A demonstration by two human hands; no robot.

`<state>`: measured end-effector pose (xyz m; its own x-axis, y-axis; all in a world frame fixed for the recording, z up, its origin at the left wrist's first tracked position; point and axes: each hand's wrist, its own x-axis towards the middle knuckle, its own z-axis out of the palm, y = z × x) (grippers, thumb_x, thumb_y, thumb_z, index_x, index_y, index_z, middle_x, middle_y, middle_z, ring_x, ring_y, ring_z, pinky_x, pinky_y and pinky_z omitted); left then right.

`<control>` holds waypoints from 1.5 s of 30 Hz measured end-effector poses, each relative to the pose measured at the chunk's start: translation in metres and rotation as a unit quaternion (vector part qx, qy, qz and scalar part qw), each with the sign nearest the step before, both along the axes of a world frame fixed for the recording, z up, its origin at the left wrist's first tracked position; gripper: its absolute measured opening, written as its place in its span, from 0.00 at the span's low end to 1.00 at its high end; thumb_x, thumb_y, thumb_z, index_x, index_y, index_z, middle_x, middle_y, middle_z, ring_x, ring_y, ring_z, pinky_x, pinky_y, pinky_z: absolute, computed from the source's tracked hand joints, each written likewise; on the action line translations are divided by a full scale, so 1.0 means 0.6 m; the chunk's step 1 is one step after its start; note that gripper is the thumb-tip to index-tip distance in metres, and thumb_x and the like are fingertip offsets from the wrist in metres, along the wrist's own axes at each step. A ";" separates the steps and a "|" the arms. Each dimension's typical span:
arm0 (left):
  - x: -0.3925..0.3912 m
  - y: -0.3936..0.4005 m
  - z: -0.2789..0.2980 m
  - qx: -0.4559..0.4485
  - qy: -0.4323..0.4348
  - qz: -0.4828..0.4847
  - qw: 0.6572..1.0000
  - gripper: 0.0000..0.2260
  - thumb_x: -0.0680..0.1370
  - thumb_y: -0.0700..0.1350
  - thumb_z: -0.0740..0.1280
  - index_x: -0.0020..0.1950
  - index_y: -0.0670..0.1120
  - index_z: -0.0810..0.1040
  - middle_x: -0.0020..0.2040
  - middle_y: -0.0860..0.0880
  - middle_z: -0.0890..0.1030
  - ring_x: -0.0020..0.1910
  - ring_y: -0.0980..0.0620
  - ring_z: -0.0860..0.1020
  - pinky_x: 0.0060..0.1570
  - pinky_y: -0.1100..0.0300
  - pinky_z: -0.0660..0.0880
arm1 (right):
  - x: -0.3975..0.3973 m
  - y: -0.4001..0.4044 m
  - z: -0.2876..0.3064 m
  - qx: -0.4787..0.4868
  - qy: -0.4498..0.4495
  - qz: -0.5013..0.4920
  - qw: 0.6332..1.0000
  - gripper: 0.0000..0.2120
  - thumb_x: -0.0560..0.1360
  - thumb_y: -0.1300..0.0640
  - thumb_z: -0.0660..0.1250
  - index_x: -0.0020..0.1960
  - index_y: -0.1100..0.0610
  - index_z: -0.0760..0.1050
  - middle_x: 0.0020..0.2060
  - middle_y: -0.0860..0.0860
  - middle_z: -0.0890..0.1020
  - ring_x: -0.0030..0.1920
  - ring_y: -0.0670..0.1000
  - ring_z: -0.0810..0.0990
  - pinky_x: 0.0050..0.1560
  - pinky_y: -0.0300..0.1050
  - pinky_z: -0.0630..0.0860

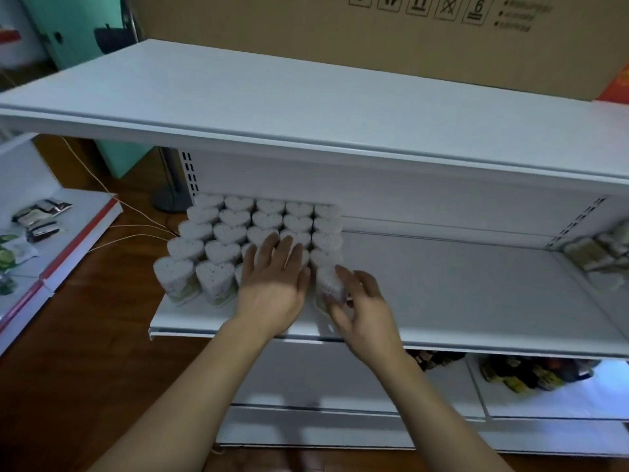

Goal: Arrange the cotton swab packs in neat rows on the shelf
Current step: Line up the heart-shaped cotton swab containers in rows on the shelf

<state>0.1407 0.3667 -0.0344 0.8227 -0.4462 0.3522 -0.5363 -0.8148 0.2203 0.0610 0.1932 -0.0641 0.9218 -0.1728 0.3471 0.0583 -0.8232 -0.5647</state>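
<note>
The step in hand looks to be seating one more heart-shaped pack (329,284) at the front of the rightmost column of the cotton swab packs (238,229), which stand in a tight block at the left end of the middle shelf (459,287). To do it well, the pack should stand upright, its flat side pressed snug against the neighbour on its left and its front in line with the front row, so that the block keeps a straight edge near the shelf lip. The block itself ought to be steadied while the newcomer is pushed in, since these tall narrow packs would likely topple in a chain if nudged sideways. The left hand (275,277) lies palm down over the front middle of the block, fingers straight and slightly spread, resting on the tops of the packs and gripping nothing; its forearm reaches in from the lower left. The right hand (360,304) comes in from the lower right with fingers curled round the right side of the front pack, thumb towards its near face; the frame is soft there, so whether it grips firmly or only guides the pack is hard to say. The rest of the shelf to the right lies bare up to a few loose packs (599,253) at its far right end.
</note>
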 end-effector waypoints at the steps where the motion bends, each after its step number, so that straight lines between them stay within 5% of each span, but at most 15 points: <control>1: 0.001 0.003 -0.010 0.030 0.012 -0.008 0.999 0.25 0.81 0.53 0.54 0.69 0.40 0.77 0.70 0.40 0.76 0.73 0.37 0.70 0.69 0.32 0.67 | 0.000 0.010 -0.012 -0.019 0.003 0.001 1.000 0.25 0.79 0.46 0.67 0.74 0.51 0.68 0.63 0.55 0.73 0.48 0.58 0.81 0.44 0.49 0.80; 7: 0.003 0.012 -0.038 0.106 0.063 -0.027 0.992 0.29 0.82 0.56 0.47 0.75 0.41 0.71 0.75 0.41 0.70 0.77 0.38 0.65 0.72 0.31 0.61 | 0.006 0.036 -0.041 -0.098 0.030 -0.042 0.994 0.28 0.77 0.49 0.66 0.76 0.50 0.65 0.69 0.59 0.72 0.53 0.63 0.80 0.37 0.51 0.80; 11: 0.004 0.010 -0.043 0.120 0.065 -0.026 0.990 0.29 0.82 0.57 0.49 0.74 0.40 0.72 0.74 0.41 0.72 0.75 0.38 0.67 0.71 0.30 0.62 | 0.007 0.038 -0.037 -0.139 0.046 -0.057 0.988 0.30 0.76 0.48 0.65 0.76 0.52 0.65 0.69 0.61 0.73 0.57 0.65 0.79 0.45 0.54 0.81; 15: 0.000 0.003 -0.027 0.104 0.081 -0.011 0.991 0.36 0.79 0.62 0.39 0.81 0.44 0.58 0.82 0.43 0.58 0.81 0.42 0.52 0.77 0.35 0.45 | -0.005 0.036 -0.023 -0.141 0.069 -0.049 0.986 0.33 0.77 0.41 0.56 0.79 0.51 0.58 0.75 0.61 0.65 0.67 0.64 0.73 0.58 0.57 0.77; 21: -0.028 -0.089 0.023 0.028 0.013 0.013 0.999 0.30 0.82 0.57 0.50 0.77 0.39 0.67 0.75 0.37 0.70 0.75 0.37 0.67 0.73 0.33 0.61 | -0.039 -0.035 0.000 -0.156 0.034 -0.096 0.982 0.31 0.79 0.41 0.57 0.77 0.55 0.64 0.74 0.62 0.67 0.72 0.63 0.68 0.68 0.59 0.71; 27: -0.111 -0.270 0.047 0.031 -0.002 -0.041 0.999 0.32 0.80 0.59 0.49 0.76 0.40 0.69 0.74 0.39 0.72 0.76 0.38 0.66 0.74 0.35 0.60 | -0.128 -0.193 0.012 -0.157 0.006 -0.154 0.976 0.29 0.79 0.41 0.57 0.75 0.57 0.68 0.73 0.62 0.69 0.73 0.63 0.67 0.70 0.59 0.68; 32: -0.204 -0.455 0.054 0.041 0.021 -0.080 0.996 0.31 0.82 0.59 0.48 0.81 0.44 0.58 0.81 0.44 0.61 0.81 0.43 0.53 0.79 0.41 0.45 | -0.229 -0.380 0.037 -0.174 0.000 -0.208 0.963 0.28 0.78 0.41 0.57 0.72 0.56 0.71 0.69 0.60 0.73 0.71 0.62 0.69 0.68 0.60 0.70; 45: -0.357 -0.857 0.041 0.053 0.075 -0.219 0.971 0.37 0.76 0.62 0.41 0.78 0.45 0.65 0.77 0.44 0.67 0.78 0.42 0.60 0.77 0.44 0.49 | -0.410 -0.837 0.008 -0.150 0.038 -0.348 0.925 0.27 0.77 0.45 0.59 0.68 0.62 0.74 0.61 0.61 0.79 0.65 0.64 0.73 0.67 0.59 0.71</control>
